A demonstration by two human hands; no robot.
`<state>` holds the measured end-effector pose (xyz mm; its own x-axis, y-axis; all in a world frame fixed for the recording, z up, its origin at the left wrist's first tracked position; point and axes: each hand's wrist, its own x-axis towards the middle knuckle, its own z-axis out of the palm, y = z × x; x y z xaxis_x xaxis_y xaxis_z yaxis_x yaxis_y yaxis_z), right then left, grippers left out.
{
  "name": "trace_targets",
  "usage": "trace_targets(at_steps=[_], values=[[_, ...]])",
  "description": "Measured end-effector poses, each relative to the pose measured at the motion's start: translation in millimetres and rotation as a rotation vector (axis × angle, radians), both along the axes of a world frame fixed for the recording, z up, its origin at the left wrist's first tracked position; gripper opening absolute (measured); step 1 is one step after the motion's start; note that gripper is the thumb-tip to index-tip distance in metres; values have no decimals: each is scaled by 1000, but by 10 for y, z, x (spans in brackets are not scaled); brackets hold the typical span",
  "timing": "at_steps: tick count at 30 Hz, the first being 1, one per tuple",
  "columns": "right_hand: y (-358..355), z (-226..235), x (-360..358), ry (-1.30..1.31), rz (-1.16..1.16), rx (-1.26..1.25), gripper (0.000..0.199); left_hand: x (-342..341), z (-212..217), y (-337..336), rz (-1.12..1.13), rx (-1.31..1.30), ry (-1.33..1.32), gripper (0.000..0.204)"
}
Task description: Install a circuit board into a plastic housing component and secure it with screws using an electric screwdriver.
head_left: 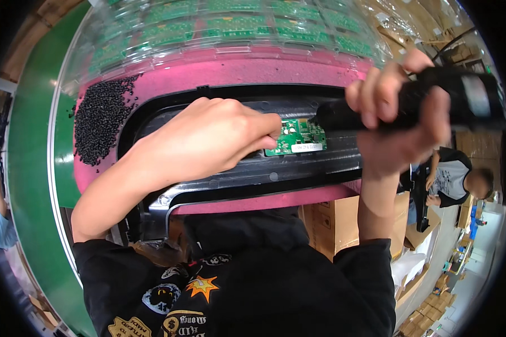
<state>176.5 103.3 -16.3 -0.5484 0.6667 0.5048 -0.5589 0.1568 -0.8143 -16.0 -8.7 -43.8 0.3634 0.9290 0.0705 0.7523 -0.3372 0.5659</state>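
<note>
A green circuit board (299, 136) with a white label strip lies inside a long black plastic housing (219, 184). My left hand (208, 135) reaches across the housing, its fingers curled and pinched at the board's left edge; the fingertips are partly hidden. In my right hand (396, 106) is a black electric screwdriver (455, 98), held nearly level with the fingers wrapped round its body. Its narrow end points left and meets the board's right edge in the picture; whether it touches cannot be made out. The right hand is blurred by motion.
A heap of small black screws (101, 118) lies on the pink mat (225, 63) at the left. Clear plastic trays (230, 28) of green boards stand behind. Cardboard boxes (334, 224) are below the mat's near edge. Another person (455, 177) is at the right, one more at far left.
</note>
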Motion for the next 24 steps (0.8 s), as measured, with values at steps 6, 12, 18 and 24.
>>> trace_targets(at_steps=[6,12,18,24], values=[[-201,298,-78,277,196,-55,43,-50,-28,46,2,314,-234,12],[-339,311,-186,370,43,-125,41,-76,-25,50,17,413,-331,15],[-299,340,-262,233,85,-60,42,-101,-63,60,50,479,-299,16],[-132,206,-204,167,203,30,47,-132,-74,60,68,393,-304,16]])
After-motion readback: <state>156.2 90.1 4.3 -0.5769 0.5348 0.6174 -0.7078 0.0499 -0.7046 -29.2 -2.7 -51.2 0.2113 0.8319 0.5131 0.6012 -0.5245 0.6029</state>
